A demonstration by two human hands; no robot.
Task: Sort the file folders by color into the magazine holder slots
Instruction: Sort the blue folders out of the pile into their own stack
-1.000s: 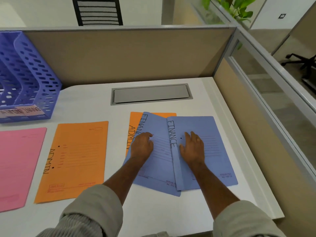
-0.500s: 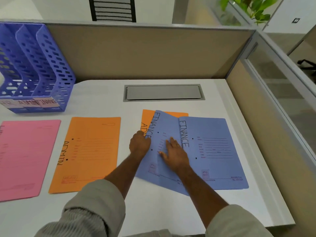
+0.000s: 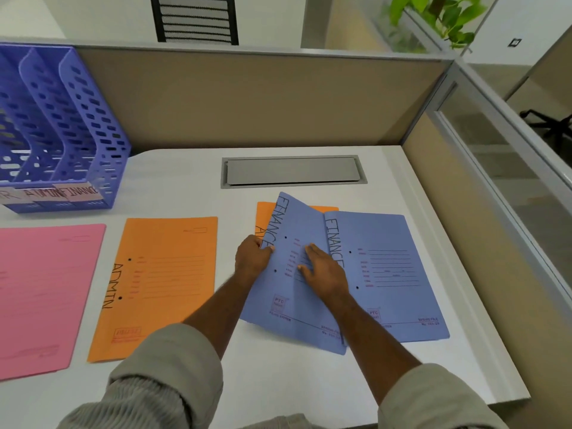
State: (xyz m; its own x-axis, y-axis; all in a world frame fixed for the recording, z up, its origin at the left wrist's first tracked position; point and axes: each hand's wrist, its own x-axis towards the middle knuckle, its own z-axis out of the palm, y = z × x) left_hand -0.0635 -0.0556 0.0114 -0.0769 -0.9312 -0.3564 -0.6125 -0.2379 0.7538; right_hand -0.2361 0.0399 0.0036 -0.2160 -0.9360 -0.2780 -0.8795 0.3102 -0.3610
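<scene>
Two blue folders marked FINANCE overlap on the white desk: a tilted one (image 3: 288,298) on top and a flat one (image 3: 399,274) to its right. An orange ADMIN folder (image 3: 263,218) peeks out from under them. My left hand (image 3: 252,258) pinches the tilted blue folder's left edge, thumb on top. My right hand (image 3: 322,270) lies flat on that same folder, fingers spread. Another orange ADMIN folder (image 3: 161,283) and a pink folder (image 3: 40,292) lie to the left. The blue perforated magazine holder (image 3: 102,140) stands at the back left, with slot labels reading ADMIN and FINANCE.
A grey cable hatch (image 3: 292,171) is set into the desk behind the folders. Beige partition walls (image 3: 263,100) close the back and right sides. The desk's right edge (image 3: 483,305) runs near the flat blue folder.
My right hand moved left from the flat blue folder onto the tilted one. My left hand shifted to that folder's left edge and gripped it. The view swung left, showing more of the holder.
</scene>
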